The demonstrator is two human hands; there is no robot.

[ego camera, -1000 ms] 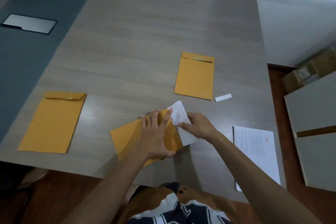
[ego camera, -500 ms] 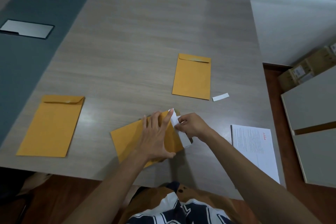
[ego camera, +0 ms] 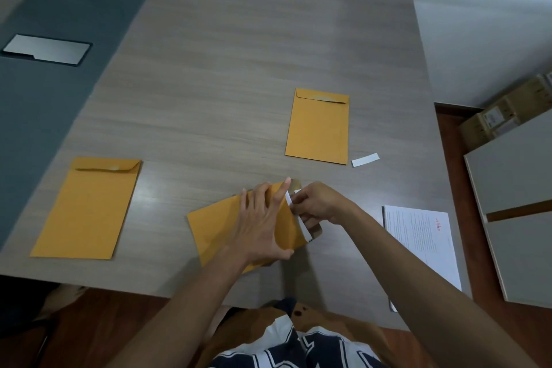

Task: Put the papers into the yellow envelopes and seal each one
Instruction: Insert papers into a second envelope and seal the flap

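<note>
A yellow envelope (ego camera: 215, 227) lies tilted near the table's front edge. My left hand (ego camera: 263, 221) presses flat on it, fingers spread. My right hand (ego camera: 319, 203) pinches a folded white paper (ego camera: 304, 228) at the envelope's open right end; only a narrow strip of the paper shows. Two more yellow envelopes lie flat with flaps folded down: one at the left (ego camera: 89, 209), one further back at the centre right (ego camera: 319, 125). A printed white sheet (ego camera: 421, 239) lies to my right.
A small white strip (ego camera: 365, 159) lies beside the back envelope. A grey table (ego camera: 239, 54) carries everything; a metal hatch (ego camera: 47, 49) sits in its dark left band. Cabinets (ego camera: 513, 203) and cardboard boxes (ego camera: 507, 110) stand at the right.
The white paper has slid further into the envelope under my right hand; a large corner showed before, now only a thin strip. My left hand stays pressed on the envelope.
</note>
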